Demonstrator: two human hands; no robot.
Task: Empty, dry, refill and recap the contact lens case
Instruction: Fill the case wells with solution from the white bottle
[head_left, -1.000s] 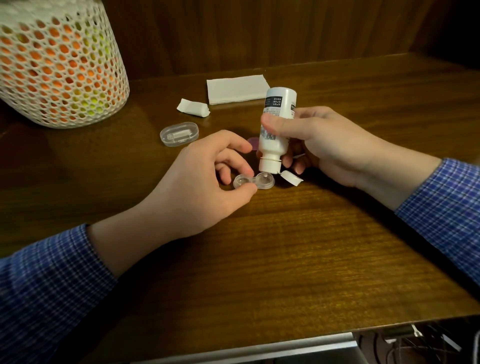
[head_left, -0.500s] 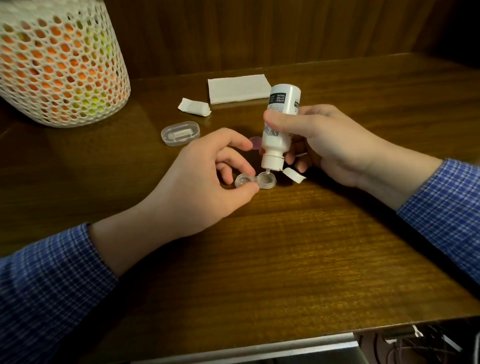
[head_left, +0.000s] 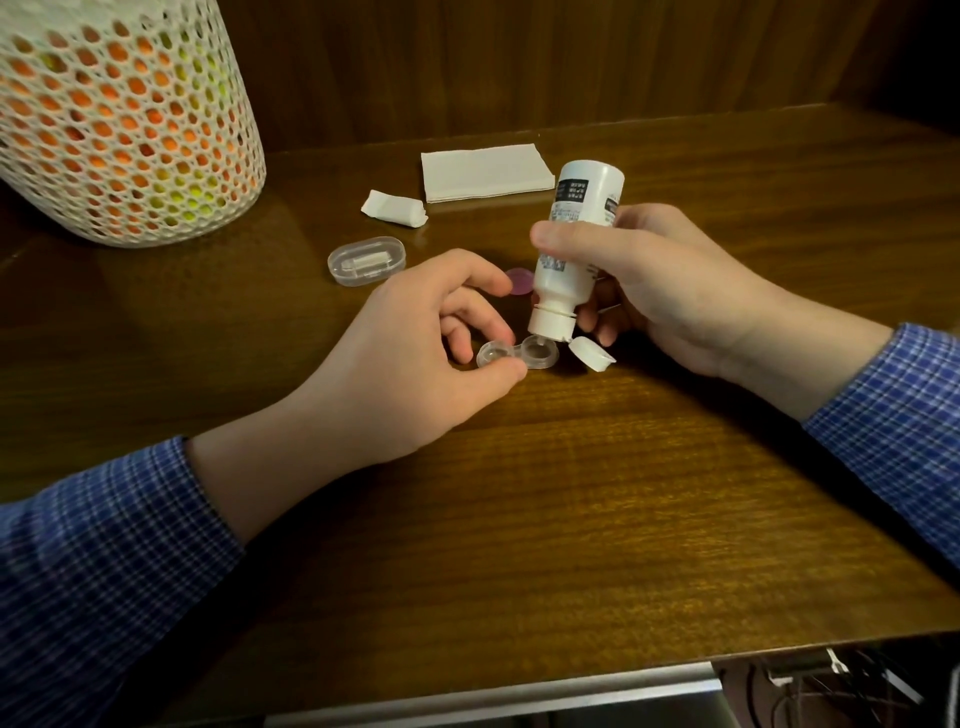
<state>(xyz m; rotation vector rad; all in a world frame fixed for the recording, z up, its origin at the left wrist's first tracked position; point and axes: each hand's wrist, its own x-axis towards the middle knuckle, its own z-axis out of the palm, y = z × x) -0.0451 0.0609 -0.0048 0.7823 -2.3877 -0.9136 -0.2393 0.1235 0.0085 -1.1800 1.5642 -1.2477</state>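
A clear two-well contact lens case (head_left: 519, 355) lies uncapped on the wooden table (head_left: 571, 493). My left hand (head_left: 410, 358) pinches its left well between thumb and fingers. My right hand (head_left: 660, 280) grips a white solution bottle (head_left: 574, 244), turned upside down with its nozzle just over the right well. The bottle's flip cap (head_left: 592, 353) hangs open to the right of the case. A purple case cap (head_left: 518, 280) lies behind the bottle, partly hidden.
A folded white tissue (head_left: 485, 171) and a rolled, used tissue (head_left: 395, 209) lie at the back. A small clear oval box (head_left: 366, 260) sits left of my hands. A white mesh basket (head_left: 119, 119) with orange and green balls stands at the far left.
The bottle has tilted a little more to the right and its nozzle has dropped closer to the right well. My left hand keeps its pinch on the case.
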